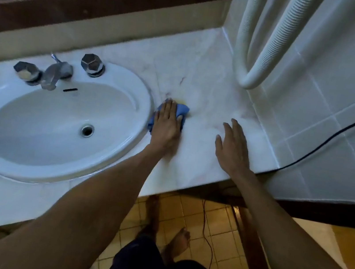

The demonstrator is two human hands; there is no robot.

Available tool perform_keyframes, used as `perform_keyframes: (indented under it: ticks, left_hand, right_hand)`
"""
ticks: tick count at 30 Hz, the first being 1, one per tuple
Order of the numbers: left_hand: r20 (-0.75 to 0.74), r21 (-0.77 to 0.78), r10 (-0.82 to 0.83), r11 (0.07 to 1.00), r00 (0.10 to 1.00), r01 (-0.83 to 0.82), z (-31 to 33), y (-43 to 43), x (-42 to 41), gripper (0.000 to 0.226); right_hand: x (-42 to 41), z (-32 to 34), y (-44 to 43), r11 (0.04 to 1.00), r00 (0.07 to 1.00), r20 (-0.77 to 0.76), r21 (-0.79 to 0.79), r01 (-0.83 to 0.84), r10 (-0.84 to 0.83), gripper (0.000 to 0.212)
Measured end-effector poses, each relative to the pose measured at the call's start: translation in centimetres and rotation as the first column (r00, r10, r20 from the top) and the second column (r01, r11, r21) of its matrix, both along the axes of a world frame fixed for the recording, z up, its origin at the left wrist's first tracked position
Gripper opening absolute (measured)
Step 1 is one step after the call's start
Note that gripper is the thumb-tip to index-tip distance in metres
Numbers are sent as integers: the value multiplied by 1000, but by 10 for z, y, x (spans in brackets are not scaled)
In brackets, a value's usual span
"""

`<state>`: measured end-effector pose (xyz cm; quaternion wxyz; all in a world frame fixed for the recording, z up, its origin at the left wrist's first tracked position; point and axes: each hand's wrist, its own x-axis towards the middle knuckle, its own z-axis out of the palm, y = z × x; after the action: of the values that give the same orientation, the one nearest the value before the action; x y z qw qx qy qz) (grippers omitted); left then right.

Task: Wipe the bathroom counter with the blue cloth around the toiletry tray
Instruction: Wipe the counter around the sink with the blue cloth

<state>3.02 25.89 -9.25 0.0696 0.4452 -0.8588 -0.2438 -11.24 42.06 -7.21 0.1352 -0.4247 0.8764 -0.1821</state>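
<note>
A white marble counter [204, 73] runs across the middle of the frame, meeting a tiled wall [338, 113] at the right and a dark wooden mirror frame [99, 3] along the top; an oval white sink [28, 157] is set into it at the left, with a chrome faucet [54, 73] and two faceted knobs at its far rim. The left hand [167, 124] lies flat, palm down and fingers extended, pressing the blue cloth [181, 110] against the counter just right of the sink's rim at centre frame; the cloth shows beyond the fingertips and along the hand's left edge. The right hand [233, 146] rests open on the bare marble to the right, fingers spread, holding nothing, well apart from the cloth. A ribbed white hose [280, 34] loops down in the upper right; a black cable [334, 136] crosses the tiles; yellowish floor tiles [193, 216] show below the counter edge.
</note>
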Motion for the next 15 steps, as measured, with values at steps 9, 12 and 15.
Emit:
perform_keyframes:
  ticks: [9, 12, 15]
  left_hand:
    - [48, -23, -418, 908, 907, 419, 0, 25, 2, 62]
    - [100, -74, -545, 830, 832, 553, -4, -8, 13, 61]
    - [125, -87, -355, 926, 927, 367, -3, -51, -19, 61]
  right_hand:
    - [-17, -9, -13, 999, 996, -81, -23, 27, -29, 41]
    - [-21, -9, -26, 998, 995, -88, 2, 57, -57, 42]
    - [-21, -11, -34, 997, 992, -96, 11, 81, -80, 44]
